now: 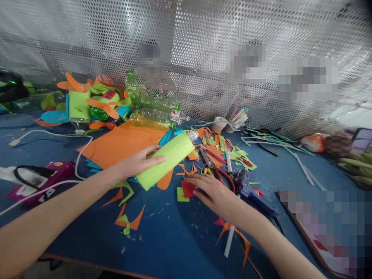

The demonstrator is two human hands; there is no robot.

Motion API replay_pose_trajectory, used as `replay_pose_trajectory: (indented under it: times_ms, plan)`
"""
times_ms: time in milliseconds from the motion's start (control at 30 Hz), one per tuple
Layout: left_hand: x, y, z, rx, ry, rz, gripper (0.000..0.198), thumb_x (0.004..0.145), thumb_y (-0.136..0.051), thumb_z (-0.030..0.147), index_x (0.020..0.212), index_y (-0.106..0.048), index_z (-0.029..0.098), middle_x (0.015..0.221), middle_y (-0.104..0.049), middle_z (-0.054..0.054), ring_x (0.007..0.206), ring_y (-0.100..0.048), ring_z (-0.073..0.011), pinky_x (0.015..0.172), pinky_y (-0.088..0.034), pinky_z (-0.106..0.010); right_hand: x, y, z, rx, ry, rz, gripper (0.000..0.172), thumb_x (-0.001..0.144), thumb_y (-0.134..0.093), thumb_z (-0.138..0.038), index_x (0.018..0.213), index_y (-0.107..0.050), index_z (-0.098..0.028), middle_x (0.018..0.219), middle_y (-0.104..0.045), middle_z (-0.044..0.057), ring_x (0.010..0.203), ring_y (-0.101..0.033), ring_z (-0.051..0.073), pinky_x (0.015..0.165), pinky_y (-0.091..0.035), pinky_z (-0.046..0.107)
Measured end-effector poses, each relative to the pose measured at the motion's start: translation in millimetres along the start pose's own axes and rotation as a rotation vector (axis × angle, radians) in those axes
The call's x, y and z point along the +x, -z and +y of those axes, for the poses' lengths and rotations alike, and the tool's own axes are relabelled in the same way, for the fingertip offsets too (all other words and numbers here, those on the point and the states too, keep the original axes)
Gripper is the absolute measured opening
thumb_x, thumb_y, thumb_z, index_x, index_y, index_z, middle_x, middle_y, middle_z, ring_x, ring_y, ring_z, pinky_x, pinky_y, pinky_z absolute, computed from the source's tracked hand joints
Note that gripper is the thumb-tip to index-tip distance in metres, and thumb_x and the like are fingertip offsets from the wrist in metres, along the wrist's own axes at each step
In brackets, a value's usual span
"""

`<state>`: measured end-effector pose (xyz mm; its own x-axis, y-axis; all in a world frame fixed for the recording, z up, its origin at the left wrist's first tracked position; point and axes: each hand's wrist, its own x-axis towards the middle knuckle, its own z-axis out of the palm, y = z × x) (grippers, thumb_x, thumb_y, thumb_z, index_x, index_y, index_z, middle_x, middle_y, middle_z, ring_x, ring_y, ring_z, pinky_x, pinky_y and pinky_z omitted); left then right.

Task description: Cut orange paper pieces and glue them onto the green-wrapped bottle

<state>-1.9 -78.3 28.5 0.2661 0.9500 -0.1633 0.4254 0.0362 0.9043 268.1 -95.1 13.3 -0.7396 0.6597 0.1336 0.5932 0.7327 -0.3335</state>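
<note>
My left hand (145, 159) is wrapped round a plastic bottle (166, 159) covered in lime-green paper, tilted with its clear neck pointing up and to the right. Under my right hand (210, 191), at the middle of the table, lies a red paper piece (188, 189), which the fingertips touch. It overlaps a small green square (180, 195). The fingers of my right hand are spread. Just beyond that hand are red-handled scissors (228, 178). To its right rests a blue glue gun (257, 199). Orange paper sheets (124, 141) lie behind my left hand.
Decorated bottles (80, 104) and bare green bottles (154, 102) stand or lie at the back left. Paper scraps (215, 153) cover the middle. A white cable (84, 149) and pink case (58, 174) are left; a tablet-like object (308, 240) is right.
</note>
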Motion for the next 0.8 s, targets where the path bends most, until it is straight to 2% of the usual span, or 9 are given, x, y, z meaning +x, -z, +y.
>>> replay_pose_trajectory:
  times_ms: [133,267,367,567,667,800]
  plan:
    - [5.1,-2.6,2.2,-0.144,0.051,-0.131,0.057,0.08,-0.048,0.052,0.129,-0.042,0.023,0.117,-0.06,-0.011,0.089,-0.065,-0.0255,0.062,-0.056,-0.031,-1.4,-11.2,-2.9,-0.003,0.006,0.032,0.036,0.089,-0.041,-0.02,0.124,-0.05,-0.026,0.126,-0.054,0.006,0.116,-0.049,0.02,0.099,-0.04,0.043]
    - [10.6,-4.8,2.2,-0.219,0.043,-0.199,0.055,0.082,-0.045,0.052,0.127,-0.044,0.022,0.121,-0.058,-0.01,0.096,-0.063,-0.0257,0.069,-0.056,-0.032,-1.2,-12.6,3.0,-0.007,-0.023,0.087,0.036,0.09,-0.039,-0.02,0.124,-0.05,-0.023,0.13,-0.051,0.007,0.119,-0.046,0.021,0.101,-0.039,0.044]
    - [9.3,-7.5,2.9,-0.227,0.053,-0.236,0.056,0.083,-0.041,0.053,0.13,-0.042,0.022,0.12,-0.059,-0.011,0.095,-0.063,-0.0263,0.069,-0.056,-0.033,2.6,-18.1,4.7,0.006,-0.029,0.112,0.038,0.091,-0.037,-0.022,0.128,-0.047,-0.024,0.13,-0.051,0.007,0.12,-0.046,0.021,0.101,-0.039,0.045]
    - [2.1,-16.7,3.0,-0.234,0.11,-0.249,0.053,0.082,-0.042,0.055,0.125,-0.047,0.026,0.119,-0.06,-0.008,0.096,-0.063,-0.0247,0.07,-0.056,-0.031,6.4,-28.8,-2.4,0.014,-0.007,0.073,0.038,0.093,-0.035,-0.024,0.128,-0.047,-0.024,0.135,-0.046,0.007,0.127,-0.038,0.021,0.106,-0.032,0.045]
    - [0.5,-17.8,2.5,-0.245,0.123,-0.259,0.053,0.081,-0.044,0.055,0.125,-0.047,0.025,0.117,-0.061,-0.009,0.095,-0.063,-0.025,0.07,-0.055,-0.032,6.2,-30.0,-4.4,0.035,0.023,0.061,0.035,0.093,-0.035,-0.024,0.125,-0.05,-0.024,0.13,-0.052,0.006,0.124,-0.041,0.02,0.107,-0.028,0.047]
    - [-0.8,-13.5,0.4,-0.152,0.067,-0.21,0.056,0.079,-0.047,0.052,0.128,-0.042,0.026,0.117,-0.06,-0.009,0.093,-0.063,-0.0258,0.068,-0.055,-0.033,6.0,-29.5,-3.4,0.102,0.058,0.109,0.029,0.091,-0.041,-0.022,0.115,-0.057,-0.024,0.118,-0.06,0.004,0.115,-0.05,0.018,0.104,-0.033,0.041]
